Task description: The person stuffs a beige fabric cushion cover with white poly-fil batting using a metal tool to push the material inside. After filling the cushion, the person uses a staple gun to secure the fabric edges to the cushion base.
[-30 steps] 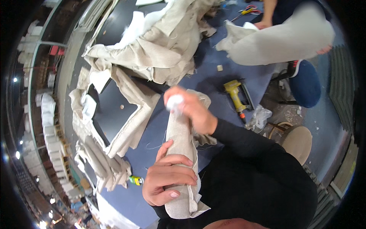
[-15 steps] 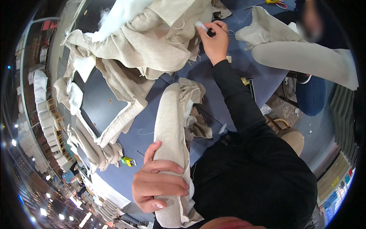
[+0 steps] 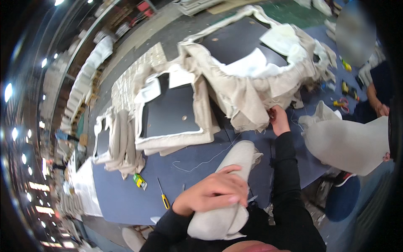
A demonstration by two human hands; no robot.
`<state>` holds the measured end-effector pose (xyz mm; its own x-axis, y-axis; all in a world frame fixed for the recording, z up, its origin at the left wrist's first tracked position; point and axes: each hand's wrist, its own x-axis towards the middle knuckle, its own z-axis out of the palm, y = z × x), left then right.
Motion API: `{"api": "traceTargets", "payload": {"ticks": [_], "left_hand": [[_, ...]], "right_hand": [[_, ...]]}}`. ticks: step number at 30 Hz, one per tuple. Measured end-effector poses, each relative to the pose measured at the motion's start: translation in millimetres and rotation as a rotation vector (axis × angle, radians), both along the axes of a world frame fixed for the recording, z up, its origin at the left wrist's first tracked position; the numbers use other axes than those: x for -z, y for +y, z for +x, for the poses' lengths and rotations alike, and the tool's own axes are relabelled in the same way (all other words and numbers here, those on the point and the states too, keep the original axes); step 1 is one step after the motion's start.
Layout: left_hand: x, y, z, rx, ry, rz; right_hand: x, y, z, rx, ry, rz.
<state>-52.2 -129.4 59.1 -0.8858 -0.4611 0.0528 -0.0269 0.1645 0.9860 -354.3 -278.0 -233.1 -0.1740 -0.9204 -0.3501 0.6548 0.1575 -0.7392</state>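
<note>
Over the near edge of the counter [image 3: 126,199], the left grip [image 3: 220,190] was wrapped round the roll [image 3: 240,157]; the right grip [image 3: 279,119] was at the cloth [image 3: 252,98], its hold hidden. With one hand on it, the roll seemed liable to slip, and the thread [image 3: 191,171] nearby to snag

Padded roll [image 3: 215,226] in matt woven beige cloth; tabletop [image 3: 121,193] smooth, matt; screwdriver [image 3: 165,201] toward its near edge, plastic handle, slim metal shaft; bunched cover [image 3: 247,103] at its far edge, wrinkled cloth; dark panel [image 3: 172,111], smooth, board-like
</note>
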Motion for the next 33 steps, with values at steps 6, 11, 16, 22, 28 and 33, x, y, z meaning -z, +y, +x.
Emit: {"api": "traceTargets", "payload": {"ticks": [6,11,16,22,28,33], "left_hand": [[52.2,37.3,6.6,-0.049,0.018,-0.202],[229.3,76.6,179.6,-0.343,-0.787,-0.306],[257.4,170.7,310.3,-0.557,-0.786,0.995],[249.0,208.1,313.1,-0.699,-0.372,0.958],[271.1,205.5,298.2,-0.921,-0.454,0.439],[333.9,213.8,282.5,-0.993,-0.797,-0.076]], "right_hand": [[-90.9,78.0,40.8,0.17,0.112,0.063],[-135.2,245.1,84.7,0.154,0.38,-0.044],[-147.6,345.0,87.3,0.051,0.517,0.093],[-163.5,365.6,138.6,-0.028,0.162,0.125],[-56.4,333.2,85.2,-0.258,0.563,0.051],[6.9,355.7,64.6,-0.139,0.446,0.284]]}}
